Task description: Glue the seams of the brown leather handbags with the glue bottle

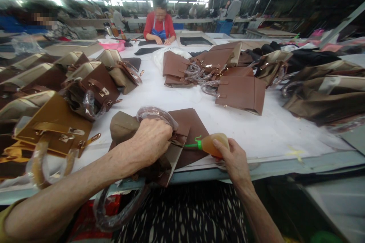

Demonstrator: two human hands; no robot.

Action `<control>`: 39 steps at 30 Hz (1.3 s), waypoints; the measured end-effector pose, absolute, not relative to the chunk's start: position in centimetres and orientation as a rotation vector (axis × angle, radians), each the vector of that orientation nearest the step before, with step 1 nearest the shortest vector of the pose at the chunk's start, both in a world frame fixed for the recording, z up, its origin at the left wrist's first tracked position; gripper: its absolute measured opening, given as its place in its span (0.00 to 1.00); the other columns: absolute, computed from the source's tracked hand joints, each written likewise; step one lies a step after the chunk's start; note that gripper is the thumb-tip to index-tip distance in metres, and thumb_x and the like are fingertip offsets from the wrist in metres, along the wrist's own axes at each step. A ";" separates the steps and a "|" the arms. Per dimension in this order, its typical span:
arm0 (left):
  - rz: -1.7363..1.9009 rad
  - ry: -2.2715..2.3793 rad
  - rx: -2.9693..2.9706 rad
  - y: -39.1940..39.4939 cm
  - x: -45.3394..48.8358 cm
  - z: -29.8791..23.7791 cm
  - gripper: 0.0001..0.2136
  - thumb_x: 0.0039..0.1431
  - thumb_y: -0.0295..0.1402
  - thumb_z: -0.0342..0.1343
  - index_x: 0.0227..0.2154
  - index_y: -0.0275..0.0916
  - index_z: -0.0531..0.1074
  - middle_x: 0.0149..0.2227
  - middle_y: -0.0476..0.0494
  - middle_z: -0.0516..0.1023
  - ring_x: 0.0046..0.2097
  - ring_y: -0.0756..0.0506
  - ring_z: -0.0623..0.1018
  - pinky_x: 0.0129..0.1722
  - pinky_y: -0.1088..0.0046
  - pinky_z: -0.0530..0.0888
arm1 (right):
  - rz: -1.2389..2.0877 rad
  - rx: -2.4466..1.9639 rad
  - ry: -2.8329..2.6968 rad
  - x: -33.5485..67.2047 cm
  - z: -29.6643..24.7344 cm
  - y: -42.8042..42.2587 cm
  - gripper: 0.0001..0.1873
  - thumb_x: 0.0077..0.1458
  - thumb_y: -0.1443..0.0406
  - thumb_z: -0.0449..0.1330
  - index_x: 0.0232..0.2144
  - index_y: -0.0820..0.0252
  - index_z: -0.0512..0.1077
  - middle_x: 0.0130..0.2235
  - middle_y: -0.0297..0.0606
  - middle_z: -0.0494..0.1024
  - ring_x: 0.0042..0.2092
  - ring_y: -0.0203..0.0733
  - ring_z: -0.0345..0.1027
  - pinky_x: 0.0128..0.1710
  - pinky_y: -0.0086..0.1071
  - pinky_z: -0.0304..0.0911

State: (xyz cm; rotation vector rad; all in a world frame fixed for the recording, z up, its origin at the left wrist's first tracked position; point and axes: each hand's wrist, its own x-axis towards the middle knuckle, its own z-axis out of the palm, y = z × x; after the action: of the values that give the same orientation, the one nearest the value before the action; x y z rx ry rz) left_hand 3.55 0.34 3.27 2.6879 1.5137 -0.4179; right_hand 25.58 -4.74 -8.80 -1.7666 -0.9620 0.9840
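Note:
A brown handbag lies flat at the near edge of the white table, its handle wrapped in clear plastic. My left hand is closed in a fist, gripping the bag's flap and handle area. My right hand holds a small orange squeeze bottle with a green nozzle. The nozzle points left at the bag's flap edge, close to my left hand.
Several brown and tan handbags crowd the left side, more lie mid-table and at the right. A person in red with a blue apron works at the far end. A pink tray sits far left.

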 end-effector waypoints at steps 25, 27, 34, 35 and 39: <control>-0.435 1.548 2.706 0.4 3.3 2.7 0.10 0.47 0.26 0.48 0.29 0.34 0.74 0.31 0.36 0.78 0.35 0.39 0.77 0.32 0.65 0.71 | 1.224 -1.624 -0.943 24.5 -6.7 -7.8 0.21 0.44 0.51 0.62 0.33 0.62 0.72 0.26 0.35 0.72 0.26 0.42 0.63 0.18 0.30 0.61; -0.432 1.550 2.708 0.4 3.3 2.6 0.10 0.47 0.26 0.47 0.29 0.35 0.74 0.31 0.37 0.78 0.34 0.39 0.77 0.32 0.65 0.71 | 1.240 -1.612 -0.946 24.4 -6.4 -8.1 0.21 0.44 0.51 0.62 0.33 0.62 0.72 0.26 0.34 0.72 0.26 0.41 0.62 0.18 0.30 0.61; -0.464 1.596 2.695 0.5 3.4 2.5 0.09 0.46 0.27 0.49 0.29 0.36 0.74 0.31 0.38 0.78 0.35 0.38 0.77 0.31 0.65 0.71 | 1.306 -1.572 -0.937 23.8 -5.8 -9.0 0.18 0.47 0.52 0.60 0.33 0.62 0.70 0.26 0.33 0.71 0.25 0.38 0.61 0.18 0.27 0.59; -0.465 1.596 2.698 0.5 3.4 2.5 0.10 0.46 0.27 0.49 0.29 0.36 0.74 0.31 0.38 0.78 0.34 0.38 0.77 0.30 0.65 0.70 | 1.310 -1.569 -0.934 23.7 -5.8 -9.1 0.18 0.47 0.53 0.60 0.33 0.62 0.70 0.26 0.34 0.71 0.25 0.38 0.61 0.18 0.27 0.59; -0.495 1.599 2.688 0.4 3.5 2.6 0.10 0.47 0.28 0.49 0.29 0.36 0.74 0.31 0.38 0.79 0.35 0.37 0.77 0.30 0.65 0.70 | 1.346 -1.544 -0.904 23.5 -6.0 -9.5 0.18 0.47 0.52 0.60 0.33 0.62 0.70 0.25 0.33 0.71 0.23 0.37 0.61 0.17 0.27 0.58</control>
State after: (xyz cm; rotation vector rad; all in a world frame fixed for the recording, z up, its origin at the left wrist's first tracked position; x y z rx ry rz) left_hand 3.47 0.40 2.56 2.6881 1.5990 -0.4950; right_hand 23.53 -9.55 -6.04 -1.5443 -0.9044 1.3462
